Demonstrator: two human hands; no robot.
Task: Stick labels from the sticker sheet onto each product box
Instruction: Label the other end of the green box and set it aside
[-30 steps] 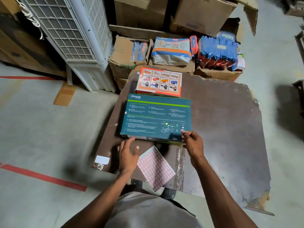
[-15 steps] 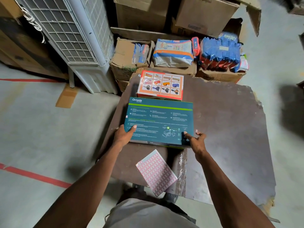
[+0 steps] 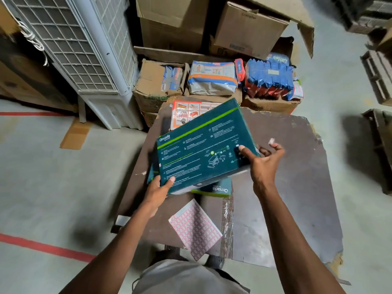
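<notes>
top box: flat dark teal cardboard product box is up off the pile and tilted, probably getting moved aside

left hand: fingers clamped on its near-left corner, thumb on top

right hand: thumb pinching the right edge, other fingers partly hidden

box below: second teal box lying on the worn brown board table

labels: pink-grid sticker sheet at the table's near edge, within easy reach

— How many teal Omada boxes?
— Two: the lifted teal box and a second Omada box under it.
— Other product boxes?
— One orange-bordered box.
— Sticker sheets?
— One pink-gridded sticker sheet.
— Hands?
— Two, a left hand and a right hand.
</notes>
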